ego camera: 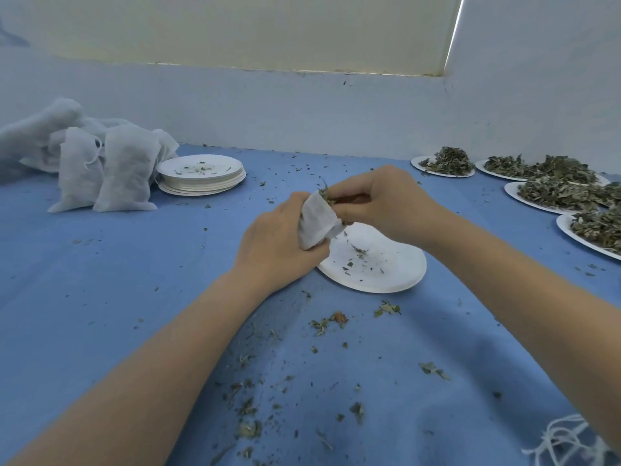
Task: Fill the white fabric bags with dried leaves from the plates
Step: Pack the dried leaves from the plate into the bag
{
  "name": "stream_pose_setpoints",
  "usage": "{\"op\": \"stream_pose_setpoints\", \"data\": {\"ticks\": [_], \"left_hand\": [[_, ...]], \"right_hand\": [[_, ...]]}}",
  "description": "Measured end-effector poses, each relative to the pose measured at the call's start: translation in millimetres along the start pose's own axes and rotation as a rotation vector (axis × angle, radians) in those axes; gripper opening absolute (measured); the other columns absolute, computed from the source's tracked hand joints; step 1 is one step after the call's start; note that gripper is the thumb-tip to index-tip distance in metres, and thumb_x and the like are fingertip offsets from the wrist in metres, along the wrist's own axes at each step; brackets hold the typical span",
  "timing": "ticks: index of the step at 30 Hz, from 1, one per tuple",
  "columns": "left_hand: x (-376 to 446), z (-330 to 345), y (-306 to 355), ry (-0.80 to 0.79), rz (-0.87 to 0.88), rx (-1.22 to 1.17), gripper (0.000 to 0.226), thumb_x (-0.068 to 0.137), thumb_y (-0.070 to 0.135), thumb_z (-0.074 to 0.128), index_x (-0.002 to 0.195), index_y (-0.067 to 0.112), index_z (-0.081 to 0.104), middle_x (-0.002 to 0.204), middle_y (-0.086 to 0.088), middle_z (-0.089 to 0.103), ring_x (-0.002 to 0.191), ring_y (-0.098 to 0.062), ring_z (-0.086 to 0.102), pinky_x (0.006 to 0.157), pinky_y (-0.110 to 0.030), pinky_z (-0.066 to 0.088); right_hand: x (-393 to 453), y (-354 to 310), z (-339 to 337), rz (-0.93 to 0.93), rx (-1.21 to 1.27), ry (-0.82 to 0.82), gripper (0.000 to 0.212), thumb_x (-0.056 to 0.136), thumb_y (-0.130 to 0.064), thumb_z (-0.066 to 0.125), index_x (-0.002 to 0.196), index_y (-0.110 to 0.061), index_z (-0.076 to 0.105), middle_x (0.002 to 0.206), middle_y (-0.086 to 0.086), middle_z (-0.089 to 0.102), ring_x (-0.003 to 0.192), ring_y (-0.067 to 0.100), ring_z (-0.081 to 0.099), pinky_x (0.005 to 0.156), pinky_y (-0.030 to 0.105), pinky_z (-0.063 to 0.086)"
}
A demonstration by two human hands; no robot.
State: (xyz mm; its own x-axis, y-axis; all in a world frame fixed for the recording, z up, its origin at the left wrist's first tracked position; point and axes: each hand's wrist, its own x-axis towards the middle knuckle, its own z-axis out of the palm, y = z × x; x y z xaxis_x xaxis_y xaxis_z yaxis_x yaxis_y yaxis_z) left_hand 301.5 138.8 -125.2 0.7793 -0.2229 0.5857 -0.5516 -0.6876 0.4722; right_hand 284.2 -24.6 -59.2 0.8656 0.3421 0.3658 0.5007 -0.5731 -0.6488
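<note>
Head view shows us both hands raised just above a near-empty white plate on the blue cloth; we use that plate as our landmark. Our left hand grips a small white fabric bag, fingers curled round its lower part, the mouth tilted up toward the right. Our right hand pinches a clump of dried leaves at the bag's mouth, fingers curled round it. Only a few crumbs lie on the plate itself. Far to the left of the plate and beyond it stand two filled bags, upright and touching, with a heap of white fabric behind them. Just right of those bags sits a stack of empty plates. To the right of our landmark plate, near the wall, four plates heaped with leaves lie close together. Nearer us than the plate, loose leaf bits scatter the cloth, and tangled white string lies at the lower right.
</note>
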Motion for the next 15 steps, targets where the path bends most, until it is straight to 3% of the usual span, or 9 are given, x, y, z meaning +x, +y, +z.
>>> {"op": "stream_pose_setpoints", "data": {"ticks": [5,7,9,12,15], "left_hand": [[-1,1,2,-0.02,-0.017,0.0,0.047,0.072,0.044,0.06,0.115,0.029,0.05,0.093,0.01,0.059,0.082,-0.018,0.056,0.067,-0.033,0.047],[0,1,3,-0.012,-0.035,-0.024,0.043,0.073,0.041,0.063,0.113,0.029,0.051,0.088,0.013,0.056,0.08,-0.017,0.056,0.066,-0.031,0.045],[1,0,4,0.001,-0.048,-0.07,0.042,0.073,0.037,0.068,0.111,0.029,0.052,0.086,0.014,0.055,0.08,-0.015,0.055,0.065,-0.03,0.044],[1,1,7,-0.009,-0.046,-0.117,0.041,0.073,0.039,0.07,0.109,0.03,0.053,0.087,0.013,0.058,0.08,-0.013,0.055,0.066,-0.031,0.046],[0,0,9,-0.004,-0.051,-0.138,0.038,0.073,0.039,0.069,0.106,0.029,0.053,0.085,0.012,0.059,0.078,-0.012,0.056,0.065,-0.032,0.048]], "right_hand": [[0,-6,-15,0.109,0.019,-0.186,0.023,0.085,-0.013,0.067,0.103,-0.027,0.072,0.092,-0.019,0.071,0.086,-0.006,0.065,0.075,0.007,0.049],[-2,-7,-16,0.125,-0.003,-0.205,0.023,0.083,-0.013,0.07,0.099,-0.029,0.072,0.089,-0.018,0.072,0.079,-0.008,0.066,0.066,0.01,0.052],[-2,-7,-12,0.141,-0.067,-0.124,0.016,0.078,-0.018,0.074,0.089,-0.029,0.074,0.079,-0.015,0.073,0.071,-0.003,0.066,0.061,0.019,0.051],[0,-6,-2,0.108,-0.118,0.012,0.015,0.075,-0.017,0.075,0.079,-0.031,0.073,0.069,-0.018,0.068,0.062,-0.003,0.06,0.052,0.011,0.044],[4,-6,4,0.098,-0.135,0.068,0.018,0.079,-0.013,0.069,0.089,-0.027,0.075,0.062,-0.022,0.063,0.058,-0.01,0.058,0.054,0.013,0.048]]}}
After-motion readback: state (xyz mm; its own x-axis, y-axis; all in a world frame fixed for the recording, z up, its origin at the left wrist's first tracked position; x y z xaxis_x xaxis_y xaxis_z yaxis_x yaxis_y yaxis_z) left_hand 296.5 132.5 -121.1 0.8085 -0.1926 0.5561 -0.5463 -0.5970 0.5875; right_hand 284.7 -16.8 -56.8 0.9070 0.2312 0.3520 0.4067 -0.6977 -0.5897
